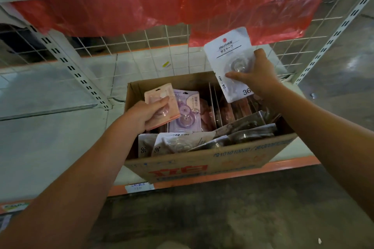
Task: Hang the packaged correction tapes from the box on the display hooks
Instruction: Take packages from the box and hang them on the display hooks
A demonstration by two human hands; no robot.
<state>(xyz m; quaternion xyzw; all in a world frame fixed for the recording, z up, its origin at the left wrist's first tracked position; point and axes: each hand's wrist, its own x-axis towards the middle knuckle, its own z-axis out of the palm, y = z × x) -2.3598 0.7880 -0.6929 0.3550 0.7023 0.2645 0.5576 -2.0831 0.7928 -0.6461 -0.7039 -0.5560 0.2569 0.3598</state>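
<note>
An open cardboard box sits on the low shelf, filled with several packaged correction tapes. My left hand grips a small stack of pink packs over the box's left side. Beside it a purple pack stands upright in the box. My right hand holds a white pack raised above the box's far right corner, thumb on its clear blister. White packs marked 36 lie loose at the box's front. No display hooks show in this view.
A white wire grid panel backs the shelf, with slotted uprights left and right. Red plastic sheeting hangs from the shelf above. The orange shelf edge runs under the box; concrete floor lies below.
</note>
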